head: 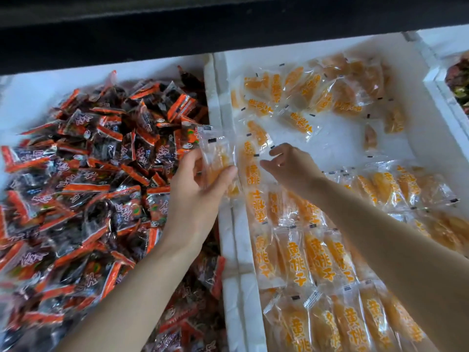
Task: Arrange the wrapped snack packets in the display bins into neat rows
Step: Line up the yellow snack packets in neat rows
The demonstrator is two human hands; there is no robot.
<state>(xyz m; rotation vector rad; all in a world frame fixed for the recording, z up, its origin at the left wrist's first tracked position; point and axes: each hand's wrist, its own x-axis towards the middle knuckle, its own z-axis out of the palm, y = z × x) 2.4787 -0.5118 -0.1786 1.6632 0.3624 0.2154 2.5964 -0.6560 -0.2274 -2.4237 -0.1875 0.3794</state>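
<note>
Three bins (234, 252), one packet (215, 158) in left hand (198, 191)

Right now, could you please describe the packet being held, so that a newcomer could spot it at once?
Find the white divider between the bin of red-and-black packets and the bin of orange ones. Above it the left hand grips one clear packet of yellow fruit. It alone is held up in fingers rather than lying in a bin.
</note>
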